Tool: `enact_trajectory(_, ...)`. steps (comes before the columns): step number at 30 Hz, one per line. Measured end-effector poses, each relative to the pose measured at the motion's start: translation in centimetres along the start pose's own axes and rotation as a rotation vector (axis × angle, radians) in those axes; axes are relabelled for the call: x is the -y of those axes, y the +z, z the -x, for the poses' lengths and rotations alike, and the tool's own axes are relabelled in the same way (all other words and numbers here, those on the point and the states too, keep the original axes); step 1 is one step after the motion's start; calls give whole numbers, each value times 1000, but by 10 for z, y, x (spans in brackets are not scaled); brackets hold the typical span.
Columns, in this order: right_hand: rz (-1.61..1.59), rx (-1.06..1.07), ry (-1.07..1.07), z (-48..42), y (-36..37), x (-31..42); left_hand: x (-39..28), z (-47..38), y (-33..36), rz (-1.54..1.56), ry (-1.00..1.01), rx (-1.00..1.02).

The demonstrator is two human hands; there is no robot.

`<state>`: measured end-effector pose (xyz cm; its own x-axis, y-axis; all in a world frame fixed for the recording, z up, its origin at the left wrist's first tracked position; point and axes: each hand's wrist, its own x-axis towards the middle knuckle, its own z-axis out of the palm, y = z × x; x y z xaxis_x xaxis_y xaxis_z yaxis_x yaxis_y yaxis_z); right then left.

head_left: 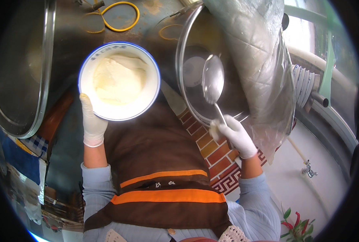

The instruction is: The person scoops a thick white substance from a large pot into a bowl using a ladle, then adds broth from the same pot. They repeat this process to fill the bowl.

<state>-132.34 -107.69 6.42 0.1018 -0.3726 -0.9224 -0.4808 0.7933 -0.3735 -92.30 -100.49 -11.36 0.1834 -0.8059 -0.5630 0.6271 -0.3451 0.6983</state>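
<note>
My left hand (93,124), in a thin pale glove, grips the lower left edge of a white bowl (131,113) with a blue rim. A soft, creamy-white food (119,80), like tofu pudding, lies in the bowl. My right hand (238,136), also gloved, holds the handle of a large metal spoon (213,80). The spoon's head hangs above the mouth of a big round steel vessel (181,60), and its bowl looks wet and shiny. A small pale wad (216,130), perhaps cloth, shows beside my right fingers. What the vessel holds is hard to make out.
A quilted, plastic-wrapped cover (252,60) drapes over the steel vessel's right side. Another large round metal rim (48,60) stands at left. A yellow hose (137,18) loops at the back. Stacked bowls (302,86) sit at right, above a wall tap (309,170).
</note>
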Motion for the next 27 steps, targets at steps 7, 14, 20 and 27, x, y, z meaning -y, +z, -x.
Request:
enact_trajectory(7,-194,-67,-167,-93,22,7,-2,0,7,-5,59,-102)
enact_trajectory(14,-159,-26,-338,-129,43,17,-11,5,33,-324,136,-138)
enact_trajectory(20,51,-59,-423,-125,35,0,-10,-1,48,-355,147,-121)
enact_trajectory(27,-18,103,-128,-126,0,-30,-13,-4,50,-296,122,-144)
